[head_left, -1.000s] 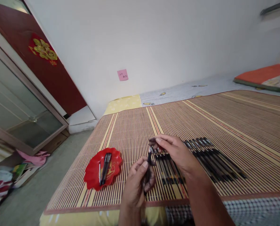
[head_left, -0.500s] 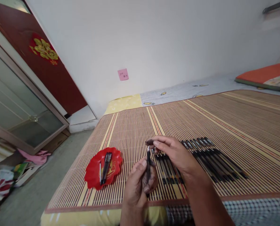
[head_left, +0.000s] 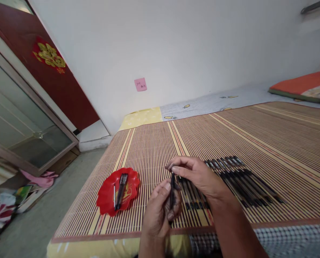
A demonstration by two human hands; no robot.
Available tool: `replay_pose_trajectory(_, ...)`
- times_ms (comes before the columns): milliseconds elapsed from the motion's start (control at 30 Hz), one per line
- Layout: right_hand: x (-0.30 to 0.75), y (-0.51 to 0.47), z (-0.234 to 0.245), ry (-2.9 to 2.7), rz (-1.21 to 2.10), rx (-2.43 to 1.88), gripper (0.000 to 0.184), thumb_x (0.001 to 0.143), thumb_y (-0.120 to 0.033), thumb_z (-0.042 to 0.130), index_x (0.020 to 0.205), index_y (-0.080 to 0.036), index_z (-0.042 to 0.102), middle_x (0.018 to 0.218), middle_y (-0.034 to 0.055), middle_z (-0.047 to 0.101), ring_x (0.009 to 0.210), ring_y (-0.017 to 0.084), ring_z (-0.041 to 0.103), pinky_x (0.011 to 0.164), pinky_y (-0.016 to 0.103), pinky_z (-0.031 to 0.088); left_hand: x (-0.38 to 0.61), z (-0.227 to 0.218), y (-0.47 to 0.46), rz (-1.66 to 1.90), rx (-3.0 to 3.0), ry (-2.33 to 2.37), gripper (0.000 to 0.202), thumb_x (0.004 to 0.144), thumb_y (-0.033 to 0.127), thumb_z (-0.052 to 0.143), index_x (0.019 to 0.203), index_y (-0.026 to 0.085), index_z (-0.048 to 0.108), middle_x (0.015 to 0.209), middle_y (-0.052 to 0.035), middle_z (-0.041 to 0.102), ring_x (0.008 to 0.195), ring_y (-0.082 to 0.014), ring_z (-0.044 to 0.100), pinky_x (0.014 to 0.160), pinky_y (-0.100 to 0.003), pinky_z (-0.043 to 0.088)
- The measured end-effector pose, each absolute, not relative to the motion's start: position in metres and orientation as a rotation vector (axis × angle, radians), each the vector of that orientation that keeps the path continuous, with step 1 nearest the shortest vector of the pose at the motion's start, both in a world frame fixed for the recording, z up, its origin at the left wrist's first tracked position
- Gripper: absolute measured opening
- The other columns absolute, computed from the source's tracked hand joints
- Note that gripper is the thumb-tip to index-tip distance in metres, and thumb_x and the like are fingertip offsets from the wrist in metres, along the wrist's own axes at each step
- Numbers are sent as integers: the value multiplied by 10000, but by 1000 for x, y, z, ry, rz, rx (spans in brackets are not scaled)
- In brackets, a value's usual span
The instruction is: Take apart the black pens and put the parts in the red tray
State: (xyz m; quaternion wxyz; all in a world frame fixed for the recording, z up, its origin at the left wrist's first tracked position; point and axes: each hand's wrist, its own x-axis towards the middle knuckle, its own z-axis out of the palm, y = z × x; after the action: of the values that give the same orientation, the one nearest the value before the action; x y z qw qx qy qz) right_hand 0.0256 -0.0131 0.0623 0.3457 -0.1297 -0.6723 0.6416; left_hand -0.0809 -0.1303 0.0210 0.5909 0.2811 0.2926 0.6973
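Note:
A black pen (head_left: 172,190) stands almost upright in my left hand (head_left: 160,204), whose fingers are wrapped round its lower part. My right hand (head_left: 193,173) pinches the pen's upper end between thumb and fingers, which hide the tip. The fingertips of both hands look darkly stained. Beneath my right hand lies a row of dark pens (head_left: 192,195), partly covered by it. Farther right, several more black pens (head_left: 240,186) lie side by side, with a row of short dark pieces, apparently caps (head_left: 226,163), beyond them.
A red scalloped plate (head_left: 103,193) on the left holds a few dark pens (head_left: 121,190) and a thin white stick (head_left: 114,197). All rests on a striped bamboo mat (head_left: 149,147) over a bed. Bedding (head_left: 305,86) lies far right; a white wall stands behind.
My right fingers have come down onto the pen's upper end, covering the shiny tip that showed before. The pen and my left hand have shifted slightly right.

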Motion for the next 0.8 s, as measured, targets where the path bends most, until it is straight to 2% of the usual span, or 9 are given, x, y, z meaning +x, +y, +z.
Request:
replay_pose_trajectory(100, 24, -11, 60, -1734, 1673, -388, 190, 814, -387, 729, 796, -202, 690, 916, 35, 700, 840, 159, 629, 778, 289, 485, -80, 21, -130, 1634, 633, 694, 181, 906, 317, 612, 861, 143, 587, 517, 54, 483, 339, -25, 265, 337, -147, 202)
replay_pose_trajectory(233, 25, -12, 63, -1748, 1591, -412, 314, 919, -480, 579, 899, -206, 732, 881, 50, 709, 842, 172, 633, 800, 308, 483, -80, 23, -129, 1636, 639, 715, 188, 912, 318, 601, 851, 141, 582, 515, 48, 481, 348, -30, 268, 338, -146, 207)
replay_pose_trajectory(300, 27, -13, 65, -1753, 1566, -400, 299, 938, -444, 549, 947, -220, 747, 923, 51, 727, 891, 181, 645, 848, 322, 482, -80, 24, -130, 1633, 651, 708, 186, 920, 312, 587, 846, 142, 582, 506, 52, 467, 346, -30, 258, 339, -146, 210)
replay_pose_trajectory(400, 29, -13, 66, -1805, 1554, -402, 208, 901, -349, 594, 980, -235, 748, 976, 46, 740, 946, 189, 653, 882, 330, 481, -81, 24, -130, 1626, 656, 693, 186, 922, 314, 585, 853, 142, 590, 507, 50, 465, 347, -30, 263, 340, -142, 210)
replay_pose_trajectory(500, 29, -13, 65, -1833, 1561, -388, 167, 867, -314, 611, 921, -218, 737, 972, 49, 735, 946, 188, 649, 875, 332, 486, -80, 24, -130, 1633, 655, 701, 185, 925, 313, 580, 866, 139, 601, 505, 48, 467, 347, -29, 263, 343, -142, 210)
replay_pose_trajectory(667, 26, -12, 63, -1777, 1633, -391, 163, 824, -353, 669, 783, -195, 676, 912, 44, 705, 822, 161, 625, 776, 306, 489, -79, 25, -130, 1638, 646, 717, 188, 914, 319, 600, 866, 137, 602, 499, 50, 470, 346, -28, 264, 348, -146, 211)
replay_pose_trajectory(800, 26, -12, 64, -1785, 1565, -447, 258, 867, -446, 631, 837, -199, 700, 872, 47, 701, 825, 170, 623, 754, 300, 475, -79, 24, -130, 1634, 645, 720, 193, 915, 323, 597, 862, 137, 599, 494, 53, 463, 345, -28, 262, 352, -148, 211)
